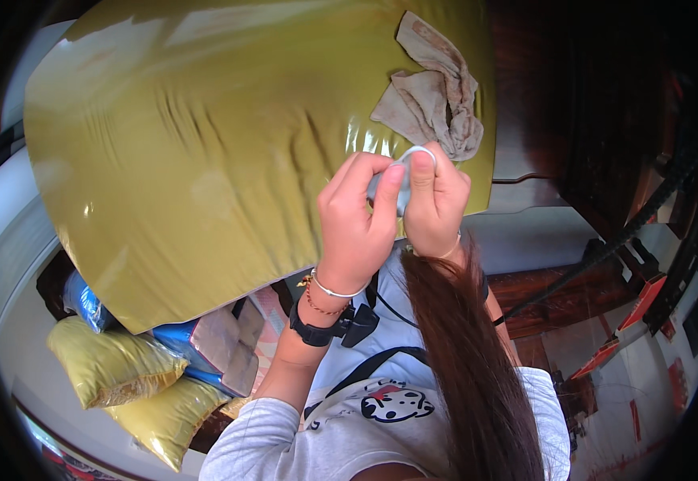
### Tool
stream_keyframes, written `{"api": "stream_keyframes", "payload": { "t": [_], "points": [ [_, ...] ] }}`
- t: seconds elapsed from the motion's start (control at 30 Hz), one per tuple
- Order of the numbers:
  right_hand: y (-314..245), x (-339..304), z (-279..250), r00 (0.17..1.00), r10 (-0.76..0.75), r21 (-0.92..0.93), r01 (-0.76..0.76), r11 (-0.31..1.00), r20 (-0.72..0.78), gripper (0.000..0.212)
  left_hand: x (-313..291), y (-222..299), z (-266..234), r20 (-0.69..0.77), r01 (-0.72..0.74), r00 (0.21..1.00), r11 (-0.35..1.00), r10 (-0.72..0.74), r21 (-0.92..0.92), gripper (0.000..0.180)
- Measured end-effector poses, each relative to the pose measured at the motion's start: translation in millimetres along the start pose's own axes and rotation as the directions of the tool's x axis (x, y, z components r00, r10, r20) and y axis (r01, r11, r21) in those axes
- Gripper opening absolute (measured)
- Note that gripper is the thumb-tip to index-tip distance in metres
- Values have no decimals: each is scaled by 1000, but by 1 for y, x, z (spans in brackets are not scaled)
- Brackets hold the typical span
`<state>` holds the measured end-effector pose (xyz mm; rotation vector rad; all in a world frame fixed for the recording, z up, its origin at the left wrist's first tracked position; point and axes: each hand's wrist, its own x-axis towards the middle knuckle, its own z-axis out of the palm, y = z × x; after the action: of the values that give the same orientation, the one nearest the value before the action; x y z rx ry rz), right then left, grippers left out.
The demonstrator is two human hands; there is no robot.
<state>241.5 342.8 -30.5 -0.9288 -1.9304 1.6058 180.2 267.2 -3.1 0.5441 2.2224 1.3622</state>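
Dark letters point(312, 427) run above and to the left of a black-and-white spotted cartoon print point(397, 406) on the wearer's pale T-shirt point(341, 449). Curved and foreshortened, the lettering is only partly legible.

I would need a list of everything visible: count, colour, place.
Cover: 1, yellow, centre and left
Cloth: 1, beige, on cover's upper right
Small object: 1, whitish, held at centre
Packs: 2, yellow, lower left
Bundles: at least 2, blue, lower left
Wooden furniture: count unclear, brown, right
Flat items: several, red, right
Cord: 1, black, right
Wrist device: 1, black, left wrist
Bracelets: at least 2, white, reddish, left wrist
Shirt: 1, pale, bottom
Hair: 1 length, brown, bottom
Left hand: 1, bare, centre
Right hand: 1, bare, centre
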Motion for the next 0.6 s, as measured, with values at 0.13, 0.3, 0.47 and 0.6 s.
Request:
{"api": "stream_keyframes", "payload": {
  "t": [0.13, 0.3, 0.47, 0.6],
  "points": [
    [-4, 1, -3, 990, 127, 358, -138, 923, 56, 26, -3, -8, 3, -20, 47, 999, 986, -51, -163, 14],
    [-12, 11, -5, 978, 163, 431, -202, 880, 127, 22, 1, -8, 6, -43, 58, 996, 951, -74, -304, 9],
    [-14, 19, -12, 976, 128, 405, -191, 894, 177, 14, 15, 4, -3, 98, 46, 995, 890, -1, -453, 11],
    [-17, 24, -13, 968, 163, 452, -235, 860, 193, 14, 23, 12, -5, 139, 158, 986, 797, -94, -583, 11]
  ]
}}
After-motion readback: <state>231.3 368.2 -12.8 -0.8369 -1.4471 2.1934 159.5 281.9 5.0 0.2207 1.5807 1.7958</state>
